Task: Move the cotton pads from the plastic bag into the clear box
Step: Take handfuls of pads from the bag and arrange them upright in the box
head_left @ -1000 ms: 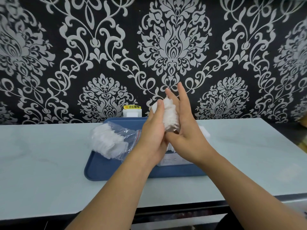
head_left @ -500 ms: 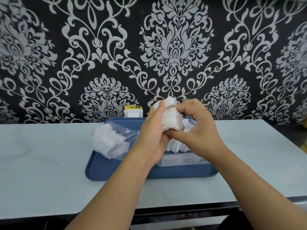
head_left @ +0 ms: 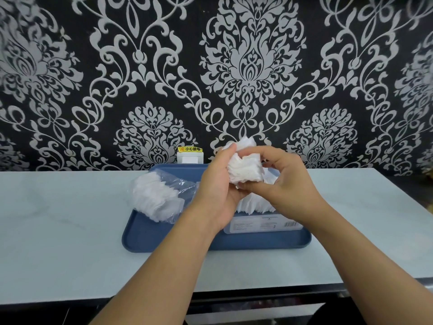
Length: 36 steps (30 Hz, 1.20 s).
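Observation:
A stack of white cotton pads [head_left: 244,168] is held above the tray between both hands. My left hand [head_left: 216,191] grips its left side with the thumb on top. My right hand [head_left: 284,181] curls over its right side and pinches it from below. Under the hands stands the clear box [head_left: 262,225] with a printed label, and more cotton pads [head_left: 254,205] stick up out of it. The plastic bag [head_left: 159,198], still holding several pads, lies on the left part of the blue tray [head_left: 164,240].
The tray rests on a pale marble-look table [head_left: 58,226] against a black and silver patterned wall. A white wall socket [head_left: 189,157] with a yellow warning sticker sits just behind the tray. The table's front edge runs below my forearms.
My right hand went from flat, fingers extended against the stack, to curled around it. The stack has dropped slightly toward the box. The bag has not moved.

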{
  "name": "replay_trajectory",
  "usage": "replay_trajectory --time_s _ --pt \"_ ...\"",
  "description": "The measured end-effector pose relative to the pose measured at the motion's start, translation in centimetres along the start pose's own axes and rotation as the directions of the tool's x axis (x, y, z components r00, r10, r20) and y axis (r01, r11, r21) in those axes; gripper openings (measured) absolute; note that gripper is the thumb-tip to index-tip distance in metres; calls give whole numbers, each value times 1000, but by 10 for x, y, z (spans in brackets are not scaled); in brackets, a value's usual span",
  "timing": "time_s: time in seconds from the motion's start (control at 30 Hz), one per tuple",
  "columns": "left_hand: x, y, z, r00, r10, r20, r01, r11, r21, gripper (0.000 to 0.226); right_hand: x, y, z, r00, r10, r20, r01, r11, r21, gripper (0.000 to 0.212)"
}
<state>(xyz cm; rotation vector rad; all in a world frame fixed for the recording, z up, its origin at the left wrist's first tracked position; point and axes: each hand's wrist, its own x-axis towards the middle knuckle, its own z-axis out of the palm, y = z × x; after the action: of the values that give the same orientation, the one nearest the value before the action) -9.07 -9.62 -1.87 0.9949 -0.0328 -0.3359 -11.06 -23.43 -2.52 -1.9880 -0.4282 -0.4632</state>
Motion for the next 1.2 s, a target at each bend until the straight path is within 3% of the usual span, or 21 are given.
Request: replay_trajectory --time_s 0.13,0.37,0.63,0.87,0.97,1.03,1.2 --pt "3 -3 -1 999 29 -42 -26 997 66 39 -1 1 0 998 -36 44 38 998 -55 42" --pt "5 -2 -3 998 63 -24 -61 996 59 20 -2 -5 1 998 11 55 -12 1000 21 41" --pt "2 -1 1 998 59 -24 -57 996 75 18 -4 -9 2 992 126 16 -127 990 64 91" --pt "3 -3 2 997 72 -31 -70 996 47 16 -1 -3 1 976 199 -87 -180 965 192 83" --pt "3 -4 4 995 92 -45 -90 995 45 18 0 1 -1 973 159 -168 -159 987 15 74" --pt "3 -4 4 994 98 -49 -96 994 55 21 -1 1 -1 986 110 -125 -124 985 -116 74" --pt "2 -9 7 996 82 -29 -81 996 35 44 -5 -6 15 979 173 110 -182 981 72 66"
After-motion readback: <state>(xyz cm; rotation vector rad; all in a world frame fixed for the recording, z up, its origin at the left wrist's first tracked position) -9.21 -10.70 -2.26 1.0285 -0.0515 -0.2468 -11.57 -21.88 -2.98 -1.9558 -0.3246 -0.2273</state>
